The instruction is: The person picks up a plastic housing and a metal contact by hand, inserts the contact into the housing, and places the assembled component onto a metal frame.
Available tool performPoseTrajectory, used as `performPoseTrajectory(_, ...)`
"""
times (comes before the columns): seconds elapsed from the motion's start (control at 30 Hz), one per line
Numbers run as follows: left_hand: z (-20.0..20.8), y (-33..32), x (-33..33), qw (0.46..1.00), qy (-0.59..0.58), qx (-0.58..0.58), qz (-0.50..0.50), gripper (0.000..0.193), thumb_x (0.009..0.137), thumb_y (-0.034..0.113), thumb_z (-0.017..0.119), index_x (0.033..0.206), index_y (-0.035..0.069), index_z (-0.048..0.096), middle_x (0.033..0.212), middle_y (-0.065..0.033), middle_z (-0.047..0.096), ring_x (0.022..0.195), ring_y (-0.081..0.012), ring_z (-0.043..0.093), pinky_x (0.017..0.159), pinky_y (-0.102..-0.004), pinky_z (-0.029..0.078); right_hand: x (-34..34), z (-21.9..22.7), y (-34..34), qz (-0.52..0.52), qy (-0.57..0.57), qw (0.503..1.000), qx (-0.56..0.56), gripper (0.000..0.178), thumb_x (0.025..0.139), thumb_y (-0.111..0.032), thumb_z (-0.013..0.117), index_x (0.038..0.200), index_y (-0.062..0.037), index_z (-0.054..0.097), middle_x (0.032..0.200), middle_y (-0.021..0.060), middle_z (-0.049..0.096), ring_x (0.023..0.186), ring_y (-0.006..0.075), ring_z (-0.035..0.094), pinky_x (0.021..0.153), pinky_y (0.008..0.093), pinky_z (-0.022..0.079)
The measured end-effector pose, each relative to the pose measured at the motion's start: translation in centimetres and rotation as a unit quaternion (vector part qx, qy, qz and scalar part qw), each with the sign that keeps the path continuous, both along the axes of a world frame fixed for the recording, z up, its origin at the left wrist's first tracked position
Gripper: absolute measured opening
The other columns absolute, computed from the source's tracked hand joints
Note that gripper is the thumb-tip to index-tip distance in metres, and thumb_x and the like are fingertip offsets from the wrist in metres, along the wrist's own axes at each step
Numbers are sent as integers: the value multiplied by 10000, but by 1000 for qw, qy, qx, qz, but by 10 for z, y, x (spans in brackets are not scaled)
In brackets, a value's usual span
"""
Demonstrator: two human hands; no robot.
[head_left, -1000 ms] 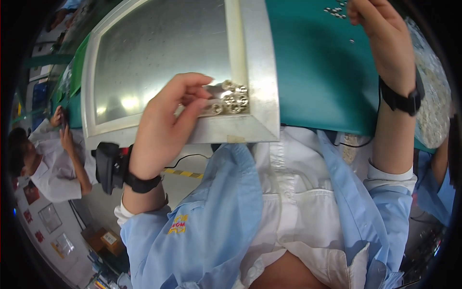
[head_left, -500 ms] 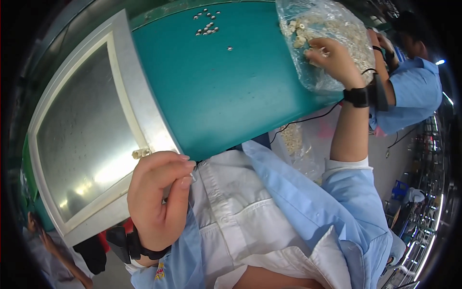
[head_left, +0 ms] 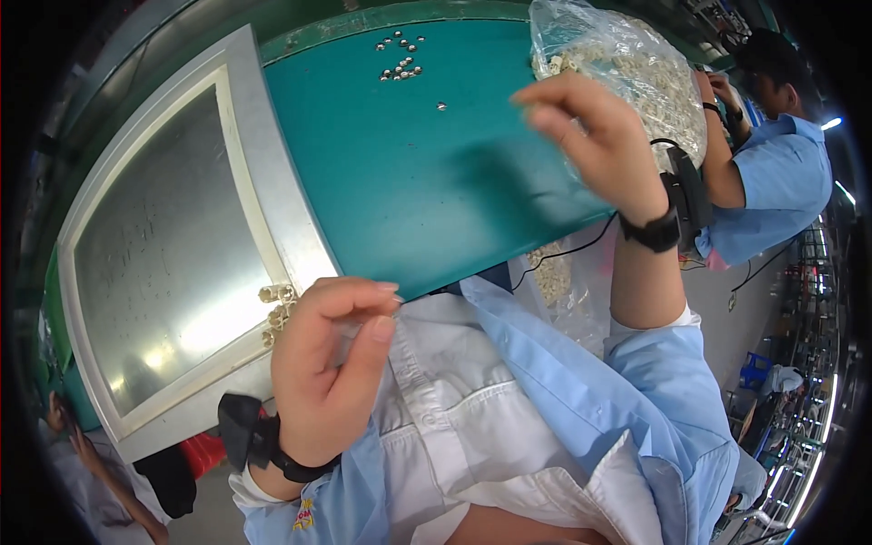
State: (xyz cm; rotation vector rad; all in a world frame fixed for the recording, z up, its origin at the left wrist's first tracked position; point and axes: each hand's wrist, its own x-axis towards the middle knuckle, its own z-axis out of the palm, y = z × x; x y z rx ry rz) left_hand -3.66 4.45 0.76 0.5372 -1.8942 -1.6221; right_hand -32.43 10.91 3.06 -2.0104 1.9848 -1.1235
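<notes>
My left hand [head_left: 329, 368] is in front of my body, beside the near right corner of a pale metal frame with a grey panel [head_left: 168, 245]. Its fingers are bent, with a gap between thumb and index and nothing visible there. Several small cream tubular pieces [head_left: 276, 314] lie on the frame's edge, partly hidden behind this hand. Above the right part of the green tabletop [head_left: 381, 182] hangs my right hand [head_left: 599, 136]. Its thumb and index are apart, and I see nothing between them. Just behind it stands a clear plastic bag [head_left: 654, 68] full of cream pieces.
Small shiny metal rings [head_left: 401, 71] lie scattered at the table's far side, with a lone ring [head_left: 441, 106] nearer. A black cable [head_left: 568, 254] runs past the table's right edge. Another bag of cream pieces [head_left: 551, 277] sits lower. A co-worker in a blue shirt [head_left: 781, 168] is at right.
My right hand has come out of the bag and moved left over the table. My left hand has shifted right and its thumb and finger have parted; more cream pieces show beside it.
</notes>
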Motion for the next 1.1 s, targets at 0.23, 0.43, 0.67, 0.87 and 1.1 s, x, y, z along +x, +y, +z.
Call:
performPoseTrajectory(0.23,-1,8,-15,913,124,386,-44,272,864,32,528,1118,-3,436,948,-67,563,862,-92,516,758,-228,424,89,7,-11,291,-58,954,-53,284,697,-172,704,939,-46,625,771,80,574,689,222,549,565,313,442)
performPoseTrajectory(0.43,-4,3,-4,920,135,365,-40,225,866,46,528,1074,-4,459,951,-82,567,845,-103,536,762,-239,441,85,5,-26,294,57,949,-100,226,706,-155,697,886,-46,614,797,74,574,694,225,554,574,318,438)
performPoseTrajectory(0.67,-7,-7,-5,933,186,297,85,217,864,42,527,1068,3,464,960,-93,572,834,-118,551,760,-248,454,-30,-47,-106,-82,45,995,43,188,792,-175,635,910,-30,614,782,66,594,706,155,558,636,258,450)
performPoseTrajectory(0.87,-11,-2,-4,939,181,278,88,214,864,49,531,1065,12,467,973,-93,569,846,-114,551,783,-249,450,-28,-63,-117,-46,7,995,91,158,764,-177,631,812,-27,621,757,106,599,724,246,571,639,315,456)
performPoseTrajectory(1.1,-12,-8,2,948,174,258,61,214,861,36,537,1061,10,465,977,-87,567,860,-105,547,800,-241,441,-28,-69,-121,-56,66,994,73,151,812,-152,597,871,-14,614,784,75,612,748,168,581,661,281,456)
